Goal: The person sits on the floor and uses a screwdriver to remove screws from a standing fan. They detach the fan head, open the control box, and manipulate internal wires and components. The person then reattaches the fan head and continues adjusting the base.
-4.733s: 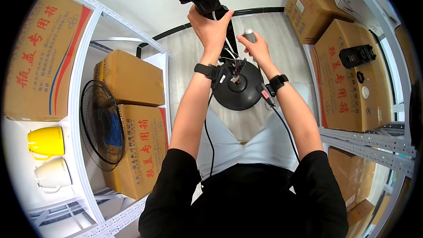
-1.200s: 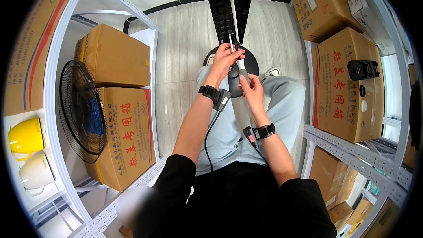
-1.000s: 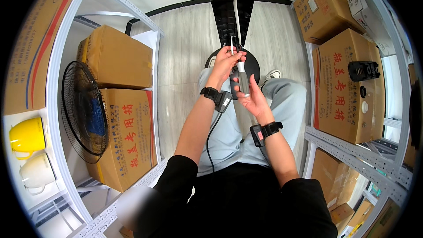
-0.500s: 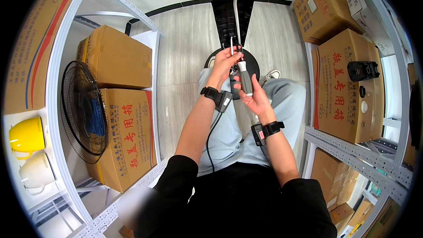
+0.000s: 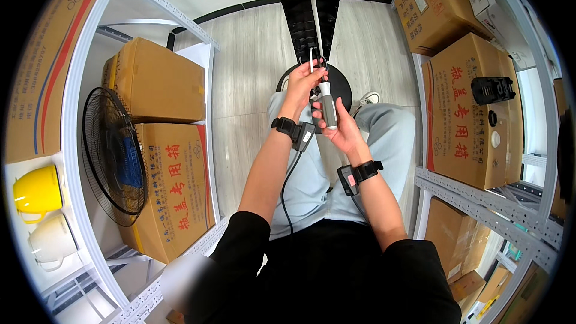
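My right hand (image 5: 342, 132) is wrapped round the grey-and-white handle of a screwdriver (image 5: 328, 107), its tip end pointing away from me. Close beyond it, my left hand (image 5: 300, 89) is closed, fingertips pinched together beside dark wires (image 5: 324, 62); what they grip is hidden. Both hands work at the lower end of an open black plastic housing (image 5: 299, 23) with a ribbed inside. A white cable (image 5: 316, 18) runs down that housing. Beneath the hands, a round black base (image 5: 342, 87) rests on the floor, partly between my legs.
On the left shelf a black fan grille (image 5: 114, 156) leans against cardboard boxes (image 5: 174, 180), near yellow (image 5: 39, 189) and white mugs (image 5: 53, 243). A black plastic part (image 5: 493, 90), a black knob (image 5: 492, 118) and a white knob (image 5: 495, 139) lie on the right-hand box (image 5: 444, 114).
The view has shifted slightly. My right hand still grips the screwdriver, whose handle looks slightly turned; my left hand keeps its pinch at the wires.
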Motion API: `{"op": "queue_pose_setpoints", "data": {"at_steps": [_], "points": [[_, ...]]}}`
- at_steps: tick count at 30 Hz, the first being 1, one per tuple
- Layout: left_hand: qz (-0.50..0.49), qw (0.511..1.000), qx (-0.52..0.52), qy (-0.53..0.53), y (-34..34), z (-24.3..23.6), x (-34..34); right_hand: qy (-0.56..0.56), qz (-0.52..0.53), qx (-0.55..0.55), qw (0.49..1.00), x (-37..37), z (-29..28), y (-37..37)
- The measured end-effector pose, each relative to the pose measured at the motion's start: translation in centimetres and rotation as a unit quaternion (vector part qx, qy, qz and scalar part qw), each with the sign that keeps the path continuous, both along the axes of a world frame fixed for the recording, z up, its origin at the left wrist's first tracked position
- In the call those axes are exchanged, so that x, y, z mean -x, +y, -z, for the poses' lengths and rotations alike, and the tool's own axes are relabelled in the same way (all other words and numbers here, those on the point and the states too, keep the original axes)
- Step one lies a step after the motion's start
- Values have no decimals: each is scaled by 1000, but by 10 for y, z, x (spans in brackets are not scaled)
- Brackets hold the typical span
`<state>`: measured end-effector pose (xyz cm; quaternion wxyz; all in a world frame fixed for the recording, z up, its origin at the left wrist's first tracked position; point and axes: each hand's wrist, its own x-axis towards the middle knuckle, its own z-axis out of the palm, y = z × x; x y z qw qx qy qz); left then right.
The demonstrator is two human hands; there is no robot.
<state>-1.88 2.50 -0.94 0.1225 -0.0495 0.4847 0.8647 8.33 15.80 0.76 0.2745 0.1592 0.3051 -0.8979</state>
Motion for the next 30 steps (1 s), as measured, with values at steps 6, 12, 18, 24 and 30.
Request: {"op": "queue_pose_setpoints", "data": {"at_steps": [6, 12, 18, 24, 30], "points": [[35, 999, 29, -11, 2, -5, 0, 96, 106, -340, 929, 1, 5, -14], [33, 999, 20, -19, 0, -1, -1, 17, 36, -104, 994, 0, -15, -1], [29, 999, 17, -17, 3, -5, 1, 1, 17, -49, 999, 5, 2, 10], [54, 998, 14, -9, 2, -8, -1, 60, 120, -290, 948, 1, -2, -15], [62, 998, 10, -6, 0, -12, -3, 7, -32, 19, 999, 4, -5, 8]]}}
